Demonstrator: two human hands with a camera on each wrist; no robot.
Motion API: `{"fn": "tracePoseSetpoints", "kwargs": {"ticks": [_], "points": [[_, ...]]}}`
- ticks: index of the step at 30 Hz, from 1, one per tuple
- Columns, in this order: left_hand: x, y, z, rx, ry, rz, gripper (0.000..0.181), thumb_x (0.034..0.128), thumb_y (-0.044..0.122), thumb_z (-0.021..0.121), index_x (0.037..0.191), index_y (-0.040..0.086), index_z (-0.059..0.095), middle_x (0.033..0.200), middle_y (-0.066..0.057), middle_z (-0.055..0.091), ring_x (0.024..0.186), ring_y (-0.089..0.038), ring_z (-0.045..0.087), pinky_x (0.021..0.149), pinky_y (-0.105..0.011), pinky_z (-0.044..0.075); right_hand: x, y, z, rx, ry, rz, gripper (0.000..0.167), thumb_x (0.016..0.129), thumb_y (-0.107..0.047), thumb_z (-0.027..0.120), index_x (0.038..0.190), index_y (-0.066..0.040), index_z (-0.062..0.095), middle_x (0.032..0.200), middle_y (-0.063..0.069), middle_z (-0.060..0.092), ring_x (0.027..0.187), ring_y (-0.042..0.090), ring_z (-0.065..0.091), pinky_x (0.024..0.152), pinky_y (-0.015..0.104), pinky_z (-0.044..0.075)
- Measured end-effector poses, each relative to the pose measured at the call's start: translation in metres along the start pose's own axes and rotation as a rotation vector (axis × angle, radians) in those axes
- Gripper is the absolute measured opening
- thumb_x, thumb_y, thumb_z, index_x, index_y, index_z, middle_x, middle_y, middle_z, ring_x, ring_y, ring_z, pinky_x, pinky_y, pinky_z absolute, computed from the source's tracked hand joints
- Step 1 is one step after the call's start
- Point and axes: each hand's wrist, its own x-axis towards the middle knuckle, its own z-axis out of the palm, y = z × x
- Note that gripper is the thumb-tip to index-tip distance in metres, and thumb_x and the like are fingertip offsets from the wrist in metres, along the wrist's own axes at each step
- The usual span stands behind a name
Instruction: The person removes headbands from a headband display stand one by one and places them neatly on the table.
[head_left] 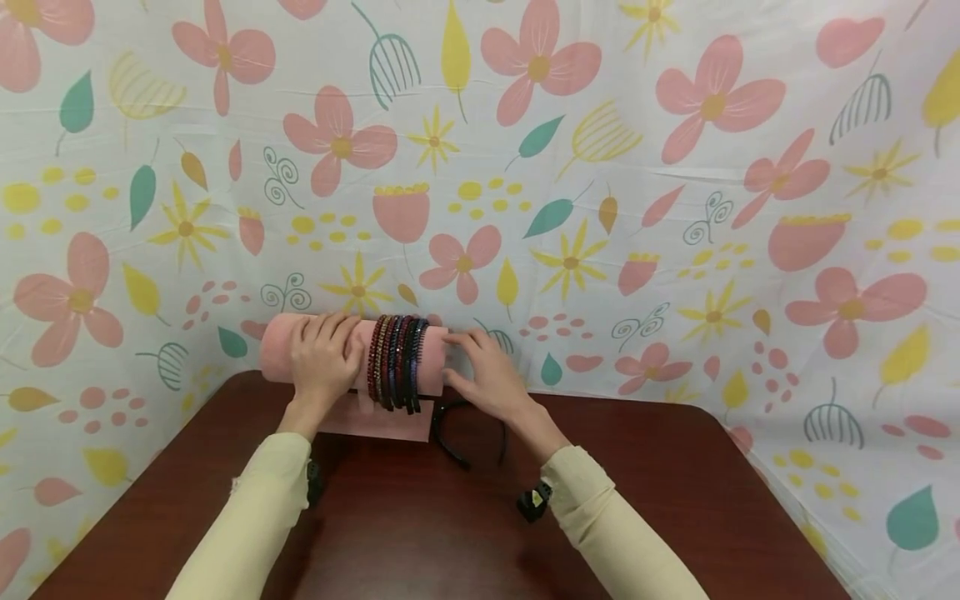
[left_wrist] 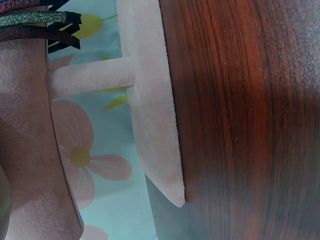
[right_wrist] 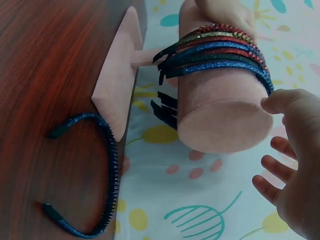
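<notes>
A pink velvety headband stand point(head_left: 277, 348) has a thick horizontal roll on a short post above a flat base point(head_left: 401, 423). Several glittery headbands point(head_left: 392, 358), in red, gold, green and blue, sit side by side around its right half. My left hand point(head_left: 322, 352) holds the roll left of them, fingers draped over its top. At the roll's right end, my right hand point(head_left: 491, 379) has its fingers spread, with nothing held. In the right wrist view its thumb point(right_wrist: 282, 101) is near the outermost blue headband point(right_wrist: 212, 67). A loose blue headband point(right_wrist: 111, 165) lies on the table beside the base.
The stand is at the back edge of a dark wooden table point(head_left: 420, 533), close to a flower-printed cloth point(head_left: 480, 200) hanging behind. Black wrist devices point(head_left: 534, 502) are strapped at both cuffs.
</notes>
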Motion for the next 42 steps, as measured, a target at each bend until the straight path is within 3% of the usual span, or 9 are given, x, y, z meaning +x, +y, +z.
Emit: {"fn": "tracePoseSetpoints", "kwargs": {"ticks": [16, 23, 31, 36, 42], "points": [[0.0, -0.002, 0.0, 0.004, 0.013, 0.002, 0.037, 0.0946, 0.031, 0.047, 0.108, 0.01, 0.075, 0.108, -0.012, 0.072, 0.103, -0.035, 0.064, 0.101, -0.055, 0.041, 0.018, -0.004, 0.008, -0.094, -0.051, -0.056, 0.059, 0.088, -0.029, 0.075, 0.141, -0.016, 0.053, 0.133, 0.011, 0.053, 0.129, 0.033, 0.043, 0.108, 0.051, 0.038], [0.0, -0.001, 0.0, 0.0, 0.006, -0.002, 0.038, 0.0953, 0.032, 0.046, 0.109, 0.01, 0.075, 0.109, -0.012, 0.073, 0.105, -0.035, 0.064, 0.103, -0.056, 0.04, 0.027, -0.012, 0.01, -0.109, -0.064, -0.067, 0.074, 0.083, -0.042, 0.078, 0.144, -0.012, 0.049, 0.148, 0.012, 0.046, 0.133, 0.031, 0.041, 0.11, 0.049, 0.037], [0.001, -0.002, -0.001, 0.007, 0.0, -0.008, 0.038, 0.0955, 0.033, 0.047, 0.109, 0.01, 0.075, 0.11, -0.012, 0.072, 0.106, -0.035, 0.064, 0.103, -0.055, 0.04, 0.035, -0.018, 0.016, -0.131, -0.137, 0.014, 0.094, 0.077, -0.056, 0.078, 0.152, -0.018, 0.037, 0.157, 0.01, 0.035, 0.142, 0.031, 0.035, 0.114, 0.05, 0.035], [0.0, -0.001, 0.0, 0.005, 0.008, -0.004, 0.039, 0.0953, 0.033, 0.047, 0.109, 0.01, 0.075, 0.11, -0.012, 0.073, 0.105, -0.035, 0.064, 0.103, -0.055, 0.04, 0.035, -0.018, 0.019, -0.11, -0.179, 0.055, 0.098, 0.076, -0.056, 0.079, 0.155, -0.021, 0.033, 0.16, 0.009, 0.03, 0.146, 0.031, 0.031, 0.115, 0.057, 0.032], [0.0, 0.0, 0.001, 0.003, 0.012, 0.0, 0.039, 0.0957, 0.034, 0.046, 0.109, 0.011, 0.075, 0.11, -0.011, 0.073, 0.106, -0.034, 0.064, 0.103, -0.055, 0.04, 0.037, -0.016, 0.022, -0.112, -0.185, 0.072, 0.103, 0.072, -0.054, 0.083, 0.156, -0.021, 0.031, 0.16, 0.009, 0.03, 0.147, 0.027, 0.028, 0.118, 0.055, 0.027]]}}
